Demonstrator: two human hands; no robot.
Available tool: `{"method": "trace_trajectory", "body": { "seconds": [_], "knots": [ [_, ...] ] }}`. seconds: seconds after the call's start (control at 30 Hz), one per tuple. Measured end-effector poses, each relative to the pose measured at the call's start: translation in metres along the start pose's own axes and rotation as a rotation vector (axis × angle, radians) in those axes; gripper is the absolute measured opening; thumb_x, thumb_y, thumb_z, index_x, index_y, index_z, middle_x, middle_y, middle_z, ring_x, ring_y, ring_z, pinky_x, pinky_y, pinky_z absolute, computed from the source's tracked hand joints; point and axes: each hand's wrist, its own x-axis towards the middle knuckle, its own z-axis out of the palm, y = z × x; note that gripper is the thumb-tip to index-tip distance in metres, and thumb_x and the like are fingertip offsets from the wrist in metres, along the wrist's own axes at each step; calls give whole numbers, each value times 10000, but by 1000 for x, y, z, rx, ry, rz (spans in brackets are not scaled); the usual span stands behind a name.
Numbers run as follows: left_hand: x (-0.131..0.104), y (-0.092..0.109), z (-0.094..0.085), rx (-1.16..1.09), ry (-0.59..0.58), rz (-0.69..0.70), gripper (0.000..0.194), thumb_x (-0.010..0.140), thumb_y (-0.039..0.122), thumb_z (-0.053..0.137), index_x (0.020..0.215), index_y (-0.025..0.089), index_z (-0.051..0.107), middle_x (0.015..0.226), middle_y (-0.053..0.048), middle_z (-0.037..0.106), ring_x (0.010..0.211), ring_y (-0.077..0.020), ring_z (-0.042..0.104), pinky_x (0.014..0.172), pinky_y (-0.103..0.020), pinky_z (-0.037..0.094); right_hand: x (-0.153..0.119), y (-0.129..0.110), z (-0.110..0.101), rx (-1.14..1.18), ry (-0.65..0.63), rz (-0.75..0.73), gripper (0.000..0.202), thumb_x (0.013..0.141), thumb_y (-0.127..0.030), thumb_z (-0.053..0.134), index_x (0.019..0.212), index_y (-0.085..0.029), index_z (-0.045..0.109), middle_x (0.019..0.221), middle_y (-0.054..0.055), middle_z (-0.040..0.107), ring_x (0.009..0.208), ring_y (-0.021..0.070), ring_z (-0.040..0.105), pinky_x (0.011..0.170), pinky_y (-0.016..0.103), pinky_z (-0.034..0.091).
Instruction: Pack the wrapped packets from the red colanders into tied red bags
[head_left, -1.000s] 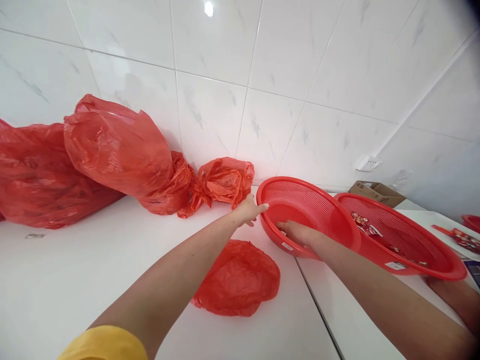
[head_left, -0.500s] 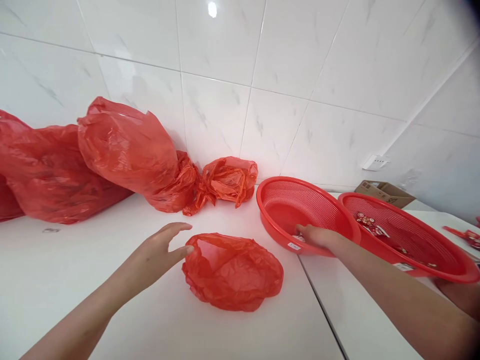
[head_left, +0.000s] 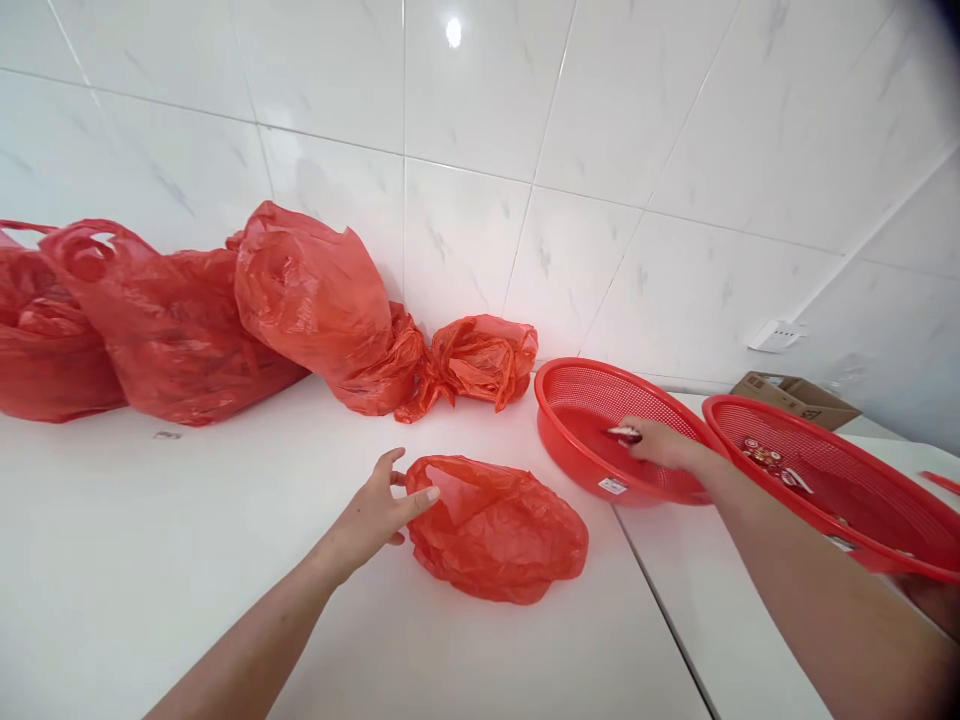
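An opened red plastic bag [head_left: 502,535] lies on the white table, its mouth facing up. My left hand [head_left: 382,510] is at the bag's left edge, fingers spread, with the thumb over the rim. Inside the near red mesh basket [head_left: 577,455], my right hand [head_left: 652,442] is closed round a small white and dark item [head_left: 625,434], too small to name. The hand is raised a little above the basket's bottom.
A second red basket [head_left: 840,480] with small red and white pieces stands at the right, a person's hand partly visible under its near edge. Filled red bags [head_left: 195,330] line the wall, beside a crumpled one [head_left: 484,360]. Behind the baskets sits a cardboard box [head_left: 795,398].
My right hand has risen from the basket's bottom, now with the small item showing in it. My left hand has come to the bag's left rim. The view has turned slightly left.
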Motion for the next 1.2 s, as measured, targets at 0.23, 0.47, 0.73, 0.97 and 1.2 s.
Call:
{"method": "trace_trajectory", "body": {
  "seconds": [0.23,0.47,0.73,0.97,1.2],
  "knots": [
    [6,-3,4,-260,-72,11,845,741,425,659,1416,270,176,1321,-164,442,923,-226,656,769,-380,570,-68,-90,-21,412,-163,-291,222,729,-275,585,946,-236,566,905,18,620,823,175,573,650,245,442],
    [11,-11,1,-298,-16,62,776,750,327,648,1395,268,221,1283,-138,498,852,-202,670,765,-382,567,-115,-151,89,310,-480,-561,249,652,-95,530,836,-248,597,804,-36,614,687,126,540,552,213,368],
    [1,-8,-15,-298,-55,53,772,760,287,623,1408,244,205,1178,-113,566,923,-221,646,802,-398,546,-114,-145,122,258,-109,-380,491,730,-304,626,1210,-305,519,1150,26,594,902,194,595,750,310,452],
    [-14,-19,-21,-201,82,60,767,750,526,609,1387,272,264,1412,-153,380,1091,-260,581,840,-397,536,-120,-93,105,230,384,-260,309,863,-357,452,1107,-214,576,1182,90,571,1095,227,529,906,338,425],
    [-26,-35,8,-164,53,-1,861,672,521,676,1370,230,262,1261,-171,535,927,-276,644,683,-399,558,-112,-77,134,633,-47,-60,527,826,-461,507,1279,-194,473,1245,104,559,1117,238,541,908,357,439]
  ]
}}
